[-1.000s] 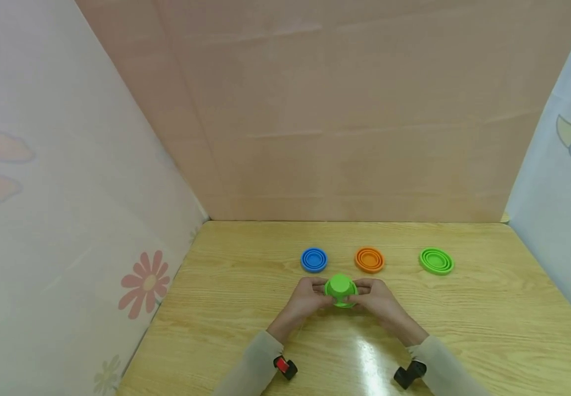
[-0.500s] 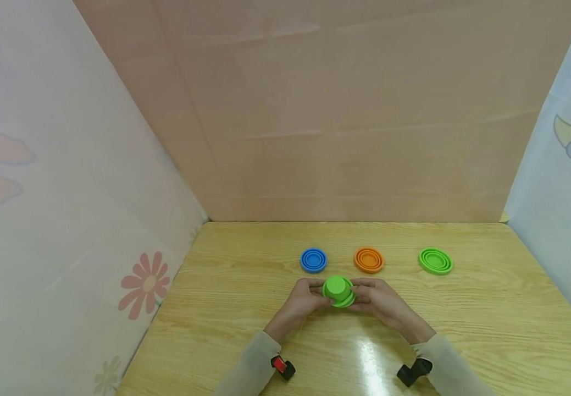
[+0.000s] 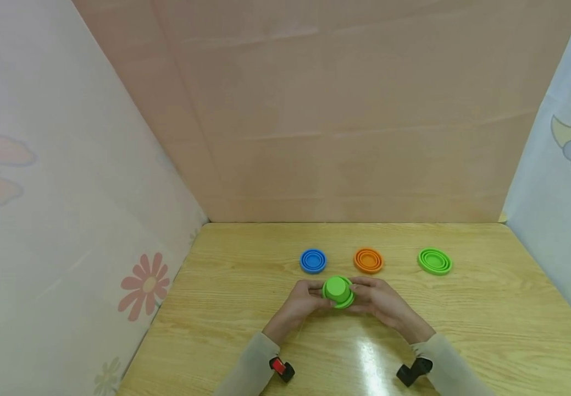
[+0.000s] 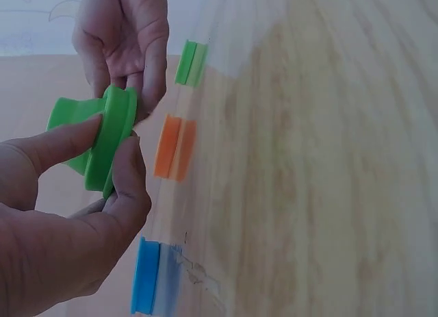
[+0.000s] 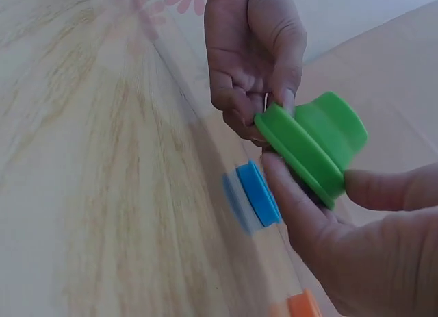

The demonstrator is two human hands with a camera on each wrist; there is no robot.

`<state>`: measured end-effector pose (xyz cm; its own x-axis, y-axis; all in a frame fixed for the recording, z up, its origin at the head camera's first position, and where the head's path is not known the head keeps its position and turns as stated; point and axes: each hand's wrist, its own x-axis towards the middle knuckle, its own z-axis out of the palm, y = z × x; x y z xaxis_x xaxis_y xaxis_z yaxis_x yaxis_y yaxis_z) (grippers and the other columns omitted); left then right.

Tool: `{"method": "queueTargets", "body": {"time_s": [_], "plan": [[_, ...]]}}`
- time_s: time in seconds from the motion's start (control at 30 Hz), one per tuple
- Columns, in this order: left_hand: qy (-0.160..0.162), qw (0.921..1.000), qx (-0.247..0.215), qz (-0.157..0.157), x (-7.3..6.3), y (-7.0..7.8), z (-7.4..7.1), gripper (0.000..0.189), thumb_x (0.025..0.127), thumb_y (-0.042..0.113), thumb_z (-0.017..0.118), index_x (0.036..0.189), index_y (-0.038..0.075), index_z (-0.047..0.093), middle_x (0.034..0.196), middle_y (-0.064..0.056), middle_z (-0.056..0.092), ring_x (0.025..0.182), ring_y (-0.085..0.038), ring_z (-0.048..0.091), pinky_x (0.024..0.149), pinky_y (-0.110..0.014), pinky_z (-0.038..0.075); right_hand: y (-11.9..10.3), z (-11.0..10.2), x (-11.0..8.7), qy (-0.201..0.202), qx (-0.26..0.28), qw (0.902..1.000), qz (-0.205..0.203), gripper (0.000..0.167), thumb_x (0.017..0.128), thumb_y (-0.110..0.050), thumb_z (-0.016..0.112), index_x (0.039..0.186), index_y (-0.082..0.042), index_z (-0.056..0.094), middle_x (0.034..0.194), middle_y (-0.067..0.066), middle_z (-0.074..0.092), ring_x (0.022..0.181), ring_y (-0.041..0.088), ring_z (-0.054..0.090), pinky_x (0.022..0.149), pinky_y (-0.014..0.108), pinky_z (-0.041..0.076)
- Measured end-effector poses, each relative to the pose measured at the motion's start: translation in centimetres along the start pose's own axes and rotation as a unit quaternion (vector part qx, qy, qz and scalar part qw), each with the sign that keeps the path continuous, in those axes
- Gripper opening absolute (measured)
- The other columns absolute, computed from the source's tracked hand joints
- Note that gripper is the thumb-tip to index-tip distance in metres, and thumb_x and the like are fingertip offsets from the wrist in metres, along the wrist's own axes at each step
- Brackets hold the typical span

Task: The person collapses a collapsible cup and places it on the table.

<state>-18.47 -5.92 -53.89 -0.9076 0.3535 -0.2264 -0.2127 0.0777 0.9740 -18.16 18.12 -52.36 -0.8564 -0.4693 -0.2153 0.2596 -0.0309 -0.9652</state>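
Observation:
A green collapsible cup [image 3: 337, 288] is held between both hands above the near middle of the table, its base turned up toward the head view. Its base section sticks out while a wide ring sits round the rim, as the left wrist view shows of the cup [image 4: 113, 139]. My left hand [image 3: 302, 301] pinches the rim from the left, thumb on the outer wall and fingers beneath. From the right, my right hand [image 3: 379, 300] grips the same rim, with its thumb [image 5: 383, 189] against the side. The inside of the cup is hidden.
Behind the hands, flattened collapsible cups lie in a row on the wooden table [image 3: 236, 264]: blue [image 3: 312, 260], orange [image 3: 368, 260] and green [image 3: 434, 261] at the right. A tan backdrop [image 3: 344, 137] rises at the far edge, with pale patterned walls on both sides.
The cup has turned slightly in the hands and shifted a little left. My right thumb has moved from the rim's near side to its right side. The row of cups is unchanged.

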Motion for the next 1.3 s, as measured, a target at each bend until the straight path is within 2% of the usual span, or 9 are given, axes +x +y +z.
{"method": "queueTargets", "body": {"time_s": [0.23, 0.37, 0.5, 0.63, 0.8, 0.9, 1.03, 1.3], "plan": [[-0.027, 0.9996, 0.002, -0.002, -0.4, 0.3, -0.3, 0.043, 0.089, 0.005, 0.081, 0.131, 0.009, 0.073, 0.114, -0.008, 0.08, 0.089, -0.01, 0.072, 0.073, -0.025, 0.058, 0.3, -0.4, -0.2, -0.017, 0.049, 0.9987, -0.003, 0.059, 0.112, -0.018, 0.05, 0.156, 0.016, 0.03, 0.129, -0.001, 0.07, 0.115, 0.013, 0.071, 0.105, 0.046, 0.061], [-0.05, 0.9988, 0.0, -0.001, -0.6, 0.4, -0.6, 0.044, 0.092, 0.009, 0.078, 0.135, 0.011, 0.071, 0.121, -0.008, 0.079, 0.094, -0.011, 0.072, 0.076, -0.026, 0.058, 0.4, -0.5, -0.2, -0.023, 0.065, 0.9976, 0.002, 0.061, 0.112, -0.017, 0.05, 0.157, 0.016, 0.027, 0.127, -0.002, 0.071, 0.115, 0.013, 0.072, 0.105, 0.045, 0.06], [-0.055, 0.9984, -0.012, -0.005, -0.7, 0.4, -0.9, 0.045, 0.093, 0.009, 0.076, 0.138, 0.007, 0.068, 0.123, -0.011, 0.077, 0.103, -0.015, 0.074, 0.084, -0.028, 0.062, 0.4, -0.5, -0.2, -0.038, 0.074, 0.9965, 0.001, 0.062, 0.111, -0.017, 0.051, 0.157, 0.017, 0.026, 0.128, -0.001, 0.071, 0.115, 0.014, 0.072, 0.106, 0.045, 0.06], [-0.059, 0.9977, -0.033, -0.011, -0.6, 0.3, -1.0, 0.046, 0.095, 0.008, 0.075, 0.14, 0.002, 0.065, 0.128, -0.014, 0.075, 0.111, -0.02, 0.075, 0.094, -0.032, 0.064, 0.4, -0.6, -0.2, -0.055, 0.089, 0.9945, -0.001, 0.053, 0.112, -0.017, 0.051, 0.153, 0.013, 0.039, 0.125, -0.001, 0.073, 0.115, 0.015, 0.073, 0.103, 0.043, 0.062], [-0.071, 0.9952, -0.062, -0.024, -0.6, 0.3, -1.2, 0.045, 0.098, 0.009, 0.071, 0.142, 0.0, 0.063, 0.132, -0.016, 0.073, 0.114, -0.022, 0.074, 0.098, -0.034, 0.064, 0.5, -0.7, -0.2, -0.071, 0.104, 0.992, 0.007, 0.033, 0.113, -0.02, 0.048, 0.137, -0.004, 0.064, 0.122, -0.002, 0.077, 0.114, 0.016, 0.074, 0.102, 0.041, 0.062], [-0.072, 0.9937, -0.08, -0.03, -0.6, 0.3, -1.3, 0.042, 0.1, 0.007, 0.068, 0.141, -0.003, 0.063, 0.132, -0.018, 0.072, 0.113, -0.022, 0.074, 0.098, -0.033, 0.064, 0.6, -0.6, 0.0, -0.075, 0.107, 0.9913, 0.01, 0.03, 0.113, -0.02, 0.047, 0.132, -0.009, 0.068, 0.121, -0.001, 0.077, 0.114, 0.016, 0.074, 0.102, 0.041, 0.062], [-0.065, 0.9932, -0.088, -0.039, -0.5, 0.3, -1.4, 0.036, 0.103, 0.008, 0.064, 0.137, -0.003, 0.065, 0.128, -0.016, 0.072, 0.111, -0.022, 0.074, 0.097, -0.034, 0.064, 0.7, -0.5, 0.1, -0.072, 0.105, 0.9918, 0.014, 0.031, 0.114, -0.022, 0.047, 0.132, -0.008, 0.068, 0.118, -0.001, 0.078, 0.112, 0.017, 0.075, 0.101, 0.04, 0.063], [-0.047, 0.9946, -0.076, -0.052, -0.3, 0.2, -1.7, 0.033, 0.108, 0.019, 0.056, 0.129, -0.003, 0.07, 0.118, -0.013, 0.075, 0.101, -0.019, 0.074, 0.092, -0.035, 0.066, 0.8, 0.0, 0.7, -0.06, 0.104, 0.9922, 0.035, 0.026, 0.112, -0.02, 0.051, 0.12, -0.014, 0.075, 0.11, -0.004, 0.079, 0.105, 0.014, 0.075, 0.099, 0.04, 0.063]]}}
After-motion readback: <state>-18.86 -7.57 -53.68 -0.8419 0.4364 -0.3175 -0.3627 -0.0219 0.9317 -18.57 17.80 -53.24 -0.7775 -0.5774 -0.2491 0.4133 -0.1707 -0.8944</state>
